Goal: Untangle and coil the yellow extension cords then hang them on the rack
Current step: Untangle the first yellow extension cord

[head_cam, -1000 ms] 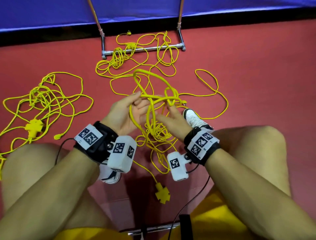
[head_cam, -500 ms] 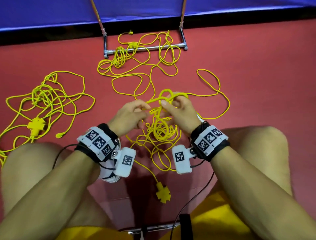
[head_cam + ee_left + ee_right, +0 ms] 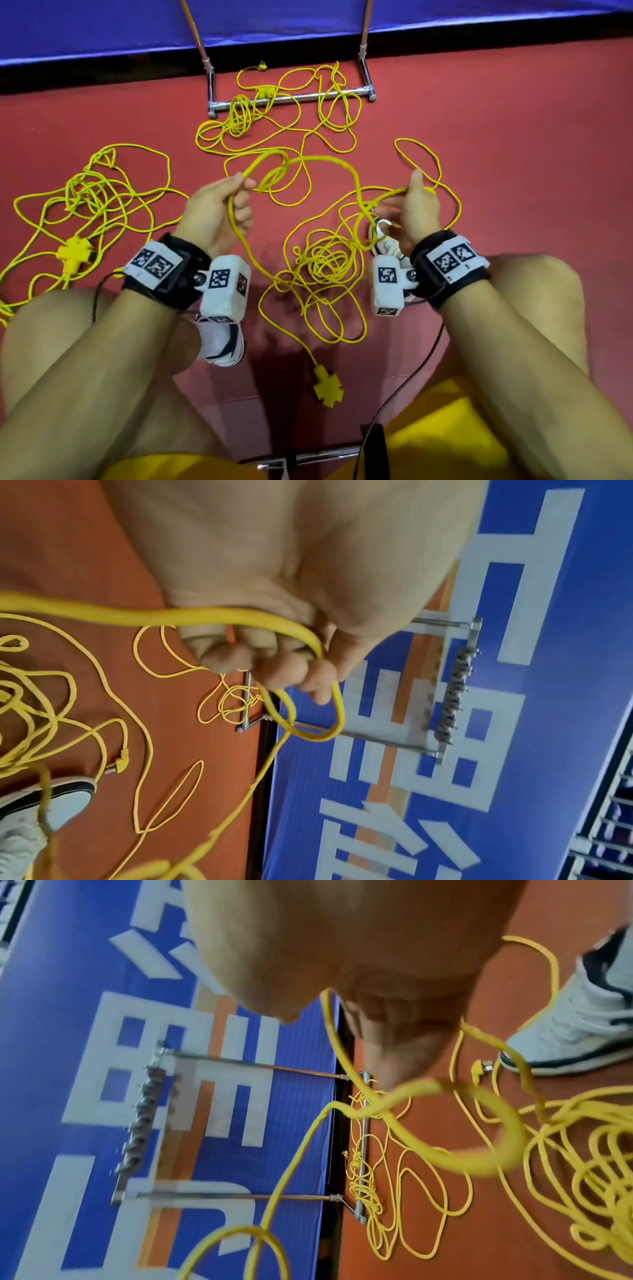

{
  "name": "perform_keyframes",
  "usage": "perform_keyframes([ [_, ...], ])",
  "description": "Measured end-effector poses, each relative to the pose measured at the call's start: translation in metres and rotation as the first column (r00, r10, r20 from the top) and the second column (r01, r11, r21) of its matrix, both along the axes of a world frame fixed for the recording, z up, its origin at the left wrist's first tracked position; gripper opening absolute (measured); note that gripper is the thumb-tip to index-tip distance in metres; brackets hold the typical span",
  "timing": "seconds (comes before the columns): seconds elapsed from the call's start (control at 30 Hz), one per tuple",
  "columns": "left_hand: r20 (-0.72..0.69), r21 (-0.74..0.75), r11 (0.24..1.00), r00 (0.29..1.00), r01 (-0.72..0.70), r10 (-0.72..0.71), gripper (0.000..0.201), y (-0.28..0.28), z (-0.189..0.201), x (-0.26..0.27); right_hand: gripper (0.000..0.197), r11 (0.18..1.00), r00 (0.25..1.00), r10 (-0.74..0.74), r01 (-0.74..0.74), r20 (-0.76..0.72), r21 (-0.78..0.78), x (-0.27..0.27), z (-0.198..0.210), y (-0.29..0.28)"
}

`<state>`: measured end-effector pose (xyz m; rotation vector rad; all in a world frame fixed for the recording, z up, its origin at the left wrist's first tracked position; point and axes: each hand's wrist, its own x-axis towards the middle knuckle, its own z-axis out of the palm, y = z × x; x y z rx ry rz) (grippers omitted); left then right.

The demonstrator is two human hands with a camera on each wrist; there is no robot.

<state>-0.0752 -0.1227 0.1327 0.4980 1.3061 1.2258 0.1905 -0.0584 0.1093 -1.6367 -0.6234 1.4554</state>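
A yellow extension cord (image 3: 329,159) arcs in the air between my two hands. My left hand (image 3: 239,192) grips it with curled fingers (image 3: 274,669), and a small loop (image 3: 274,171) sticks out past them. My right hand (image 3: 406,195) pinches the same cord (image 3: 445,1158) under the thumb, off to the right. The rest of this cord lies in a tangled pile (image 3: 325,263) on the red floor between my knees, ending in a cross-shaped socket (image 3: 328,390). The rack (image 3: 452,696) with its row of hooks stands against the blue wall.
A second tangled cord with a cross-shaped socket (image 3: 75,253) lies at the left. A third cord (image 3: 253,106) is draped over the rack's chrome base bar (image 3: 308,96). My shoes (image 3: 222,339) (image 3: 575,1026) are beside the pile, with a yellow plug (image 3: 479,1069) near the right one.
My hands were close together on a knot above the pile. They have moved apart, left and right, drawing a length of cord out between them.
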Motion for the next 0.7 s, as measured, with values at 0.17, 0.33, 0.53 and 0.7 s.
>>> perform_keyframes([
  [0.17, 0.025, 0.067, 0.985, 0.987, 0.158, -0.160, 0.027, -0.006, -0.002, 0.022, 0.045, 0.844, 0.802, 0.536, -0.500, 0.264, -0.194, -0.013, -0.008, -0.021],
  [0.33, -0.038, 0.091, 0.952, 0.957, 0.291, -0.288, 0.026, -0.010, 0.000, 0.033, 0.033, 0.856, 0.850, 0.503, -0.514, 0.160, 0.042, -0.037, -0.001, -0.032],
  [0.53, -0.221, 0.022, 0.871, 0.852, 0.491, -0.475, 0.015, -0.021, -0.010, 0.043, 0.054, 0.898, 0.832, 0.430, -0.435, -0.351, 0.068, -0.048, 0.013, -0.034],
  [0.7, -0.337, -0.026, 0.862, 0.807, 0.506, -0.484, 0.021, -0.019, -0.012, 0.051, 0.006, 0.988, 0.886, 0.147, -0.152, -0.439, 0.022, -0.042, 0.010, -0.025],
])
